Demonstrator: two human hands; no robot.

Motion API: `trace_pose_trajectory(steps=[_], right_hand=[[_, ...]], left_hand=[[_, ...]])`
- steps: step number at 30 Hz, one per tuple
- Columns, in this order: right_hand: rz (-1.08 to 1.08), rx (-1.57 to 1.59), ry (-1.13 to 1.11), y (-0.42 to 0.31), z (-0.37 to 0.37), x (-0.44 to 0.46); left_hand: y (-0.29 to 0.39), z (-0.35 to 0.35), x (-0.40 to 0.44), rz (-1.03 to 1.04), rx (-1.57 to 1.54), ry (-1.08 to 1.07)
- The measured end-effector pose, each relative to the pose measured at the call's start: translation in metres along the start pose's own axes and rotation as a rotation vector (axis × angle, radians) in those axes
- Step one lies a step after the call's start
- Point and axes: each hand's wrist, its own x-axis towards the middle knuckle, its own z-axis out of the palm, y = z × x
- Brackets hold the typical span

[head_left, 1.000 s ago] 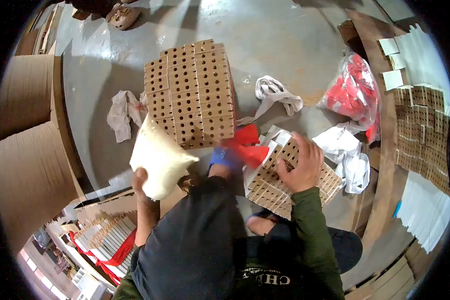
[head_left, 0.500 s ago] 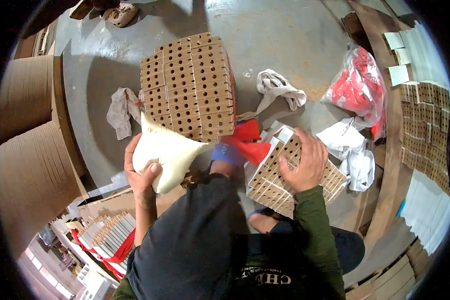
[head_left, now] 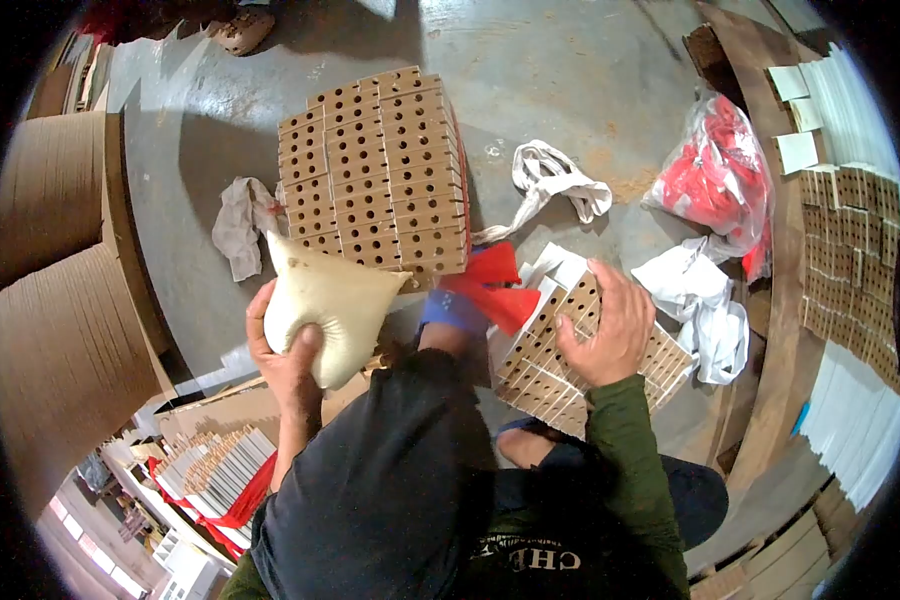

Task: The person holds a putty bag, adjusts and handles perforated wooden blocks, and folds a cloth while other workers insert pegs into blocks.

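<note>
My left hand [head_left: 288,350] grips a plump cream-coloured bag [head_left: 345,305], its thumb pressing a wrinkled dimple into the side. What fills the bag is hidden. My right hand [head_left: 615,325] lies with fingers apart on a smaller stack of brown cardboard pieces with punched holes [head_left: 545,375]. A red strip [head_left: 510,310] sticks out beside that stack's left side. Beyond the bag stands a larger block of similar holed cardboard pieces [head_left: 370,165], partly covered by the bag's lower edge.
White cloth strips [head_left: 555,185] lie on the concrete floor [head_left: 550,70], with a whitish rag [head_left: 240,225] farther left. A clear plastic bag of red material [head_left: 715,165] sits at right. Cardboard stacks [head_left: 55,210] rise at left. Another person's shoe [head_left: 242,32] shows at top.
My left hand and the cream bag have shifted slightly left and tilted a little. My right hand stays on the smaller stack. At the top, more of another person's dark red clothing shows.
</note>
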Motion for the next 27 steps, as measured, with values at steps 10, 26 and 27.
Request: trace_pose_trajectory(steps=[10,26,27], right_hand=[[0.014,-0.001,-0.012,-0.001,0.001,-0.002],[-0.002,-0.003,-0.002,0.0,0.002,-0.001],[-0.002,-0.002,-0.003,-0.001,0.002,-0.001]], left_hand=[[0.007,-0.03,-0.005,0.0,0.079,0.03],[0.002,-0.017,-0.008,0.066,0.124,0.039],[0.002,-0.02,-0.007,0.075,0.083,0.052]])
